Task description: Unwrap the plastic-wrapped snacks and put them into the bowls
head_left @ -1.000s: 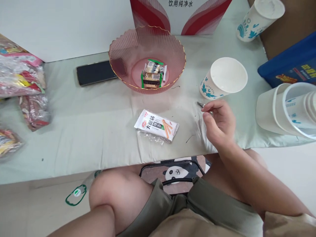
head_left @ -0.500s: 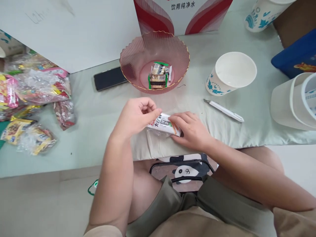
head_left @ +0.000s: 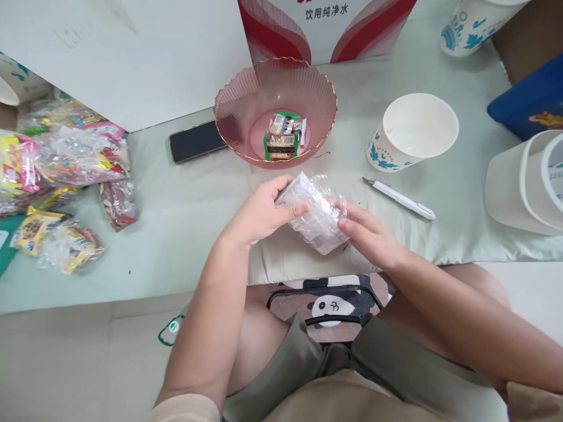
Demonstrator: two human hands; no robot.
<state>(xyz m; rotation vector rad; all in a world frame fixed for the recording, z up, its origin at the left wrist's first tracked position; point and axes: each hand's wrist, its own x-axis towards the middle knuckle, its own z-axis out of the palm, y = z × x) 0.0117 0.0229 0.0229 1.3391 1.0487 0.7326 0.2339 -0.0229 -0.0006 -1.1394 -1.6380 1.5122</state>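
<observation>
A white snack packet in crinkled clear plastic [head_left: 314, 217] is held over the table's front edge, its glossy, see-through side facing up. My left hand [head_left: 268, 211] is closed on its left end, thumb across the top and the other fingers partly hidden beneath. At the right end, the fingertips of my right hand [head_left: 369, 234] pinch the loose film. Just beyond my hands, a pink ribbed bowl with a gold rim [head_left: 233, 108] holds several small wrapped snacks [head_left: 282, 138]. A white box cutter [head_left: 400, 199] lies to the right of my right hand.
A black phone [head_left: 196, 142] lies left of the bowl, partly behind it. Paper cups [head_left: 396, 140] and white plastic tubs [head_left: 505, 181] stand on the right. Bagged snacks [head_left: 74, 158] are heaped at the left. White-and-red boxes [head_left: 176, 58] line the back.
The packet has been turned over and raised; its printed face no longer shows. My left hand has shifted right and now grips its end, while my right hand has moved slightly right.
</observation>
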